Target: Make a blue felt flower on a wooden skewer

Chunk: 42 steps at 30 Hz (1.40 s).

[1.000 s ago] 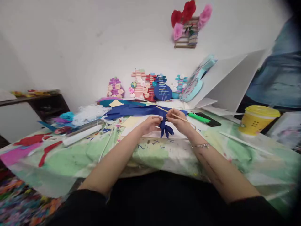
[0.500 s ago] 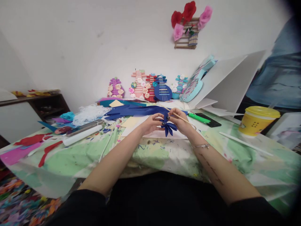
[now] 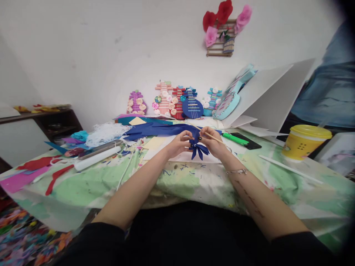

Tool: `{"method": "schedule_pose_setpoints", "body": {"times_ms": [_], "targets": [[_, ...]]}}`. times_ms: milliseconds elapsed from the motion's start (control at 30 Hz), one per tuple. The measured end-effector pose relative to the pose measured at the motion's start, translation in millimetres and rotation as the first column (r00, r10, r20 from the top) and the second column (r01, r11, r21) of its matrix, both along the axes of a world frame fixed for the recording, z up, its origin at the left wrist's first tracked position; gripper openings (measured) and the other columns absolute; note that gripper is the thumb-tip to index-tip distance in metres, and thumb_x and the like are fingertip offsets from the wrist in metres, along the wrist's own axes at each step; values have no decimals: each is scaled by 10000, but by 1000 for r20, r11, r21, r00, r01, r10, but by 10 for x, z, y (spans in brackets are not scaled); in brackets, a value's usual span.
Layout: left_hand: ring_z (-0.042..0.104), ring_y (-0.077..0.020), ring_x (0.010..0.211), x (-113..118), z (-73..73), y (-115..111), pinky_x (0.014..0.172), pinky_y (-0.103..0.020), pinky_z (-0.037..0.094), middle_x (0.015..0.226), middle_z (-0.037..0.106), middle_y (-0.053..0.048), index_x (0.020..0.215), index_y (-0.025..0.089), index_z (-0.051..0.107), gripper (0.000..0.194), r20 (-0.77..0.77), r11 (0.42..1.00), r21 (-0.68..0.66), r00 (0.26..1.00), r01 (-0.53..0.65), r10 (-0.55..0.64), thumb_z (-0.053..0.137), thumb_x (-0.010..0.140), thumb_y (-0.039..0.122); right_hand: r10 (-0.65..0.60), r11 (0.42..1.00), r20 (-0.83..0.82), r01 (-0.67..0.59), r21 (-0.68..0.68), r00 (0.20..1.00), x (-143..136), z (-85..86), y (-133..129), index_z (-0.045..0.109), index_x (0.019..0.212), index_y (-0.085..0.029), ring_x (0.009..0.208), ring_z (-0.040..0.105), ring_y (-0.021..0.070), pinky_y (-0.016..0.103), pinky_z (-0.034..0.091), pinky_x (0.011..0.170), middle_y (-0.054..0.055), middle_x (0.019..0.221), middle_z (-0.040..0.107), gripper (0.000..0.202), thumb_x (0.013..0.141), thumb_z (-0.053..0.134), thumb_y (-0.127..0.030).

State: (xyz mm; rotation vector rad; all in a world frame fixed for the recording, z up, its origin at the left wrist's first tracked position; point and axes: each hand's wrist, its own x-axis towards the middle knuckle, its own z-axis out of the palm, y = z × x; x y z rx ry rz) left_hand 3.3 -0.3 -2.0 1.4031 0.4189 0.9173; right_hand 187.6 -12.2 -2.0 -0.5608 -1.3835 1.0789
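Pinching a blue petal cluster (image 3: 198,149) between both closed hands, we hold it just between left hand (image 3: 179,142) and right hand (image 3: 212,141), which also grips a wooden stick (image 3: 207,135). Several petals look gathered; blue sheets (image 3: 158,130) lie beyond, uncut.

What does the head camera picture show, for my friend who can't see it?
Two bare hands, left hand and right hand, pinch a blue petal-shaped craft piece on a thin wooden stick above a paint-stained table.
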Motion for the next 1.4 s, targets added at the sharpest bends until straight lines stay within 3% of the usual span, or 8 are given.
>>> {"method": "schedule_pose_setpoints", "body": {"times_ms": [100, 267, 667, 967, 1133, 1300, 1400], "targets": [[573, -100, 737, 2, 10, -25, 719, -327, 523, 967, 577, 8, 894, 200, 499, 412, 23, 998, 56, 1000, 15, -16, 792, 604, 181, -17, 1000, 0, 17, 2, 1000, 4, 4, 5, 535, 768, -209, 711, 533, 108, 261, 455, 694, -46, 745, 549, 375, 555, 843, -214], [591, -112, 732, -6, -20, 10, 752, -330, 526, 850, 587, -17, 818, 140, 585, 318, -48, 991, 129, 999, 31, -25, 819, 626, 233, -21, 1000, 8, 21, -11, 1000, 17, 16, -8, 528, 776, -215, 677, 524, 105, 248, 437, 634, -45, 742, 558, 379, 558, 838, -238], [630, -169, 863, 0, -32, 43, 774, -321, 532, 1098, 616, -126, 705, 100, 721, 304, -120, 965, 262, 992, -1, 34, 861, 588, 342, -12, 999, 1, 12, -46, 1000, 18, 43, -20, 493, 750, -218, 641, 515, 107, 249, 401, 574, -42, 733, 550, 400, 540, 830, -261], [598, -113, 649, 13, -31, 35, 672, -274, 501, 690, 624, -30, 619, 102, 606, 213, -204, 966, 252, 973, -54, 108, 798, 554, 167, -31, 999, 72, 30, 16, 997, 17, 5, 1, 501, 761, -212, 681, 502, 108, 254, 407, 628, -32, 775, 559, 326, 589, 777, -208], [650, -166, 644, 38, -50, 29, 639, -292, 511, 638, 650, -32, 665, 123, 555, 237, -264, 968, 213, 946, -134, 189, 743, 520, 111, -17, 999, 75, 15, 32, 997, 17, -7, 14, 504, 772, -208, 703, 504, 110, 258, 406, 663, -33, 778, 557, 303, 599, 752, -185], [613, -119, 663, 25, -45, 47, 660, -256, 480, 700, 637, 2, 684, 130, 549, 253, -193, 941, 272, 946, -203, 260, 726, 512, 74, -17, 999, 96, 12, 52, 995, 28, -35, 52, 499, 778, -210, 699, 490, 113, 260, 391, 660, -39, 756, 545, 279, 619, 726, -179], [633, -144, 811, 20, -29, 40, 764, -281, 488, 866, 678, -29, 829, 143, 621, 284, -72, 918, 311, 957, -245, 280, 761, 582, 143, -31, 996, 129, 19, 87, 991, 37, -53, 78, 502, 770, -205, 698, 485, 111, 261, 375, 661, -37, 754, 550, 251, 636, 711, -169]]}}
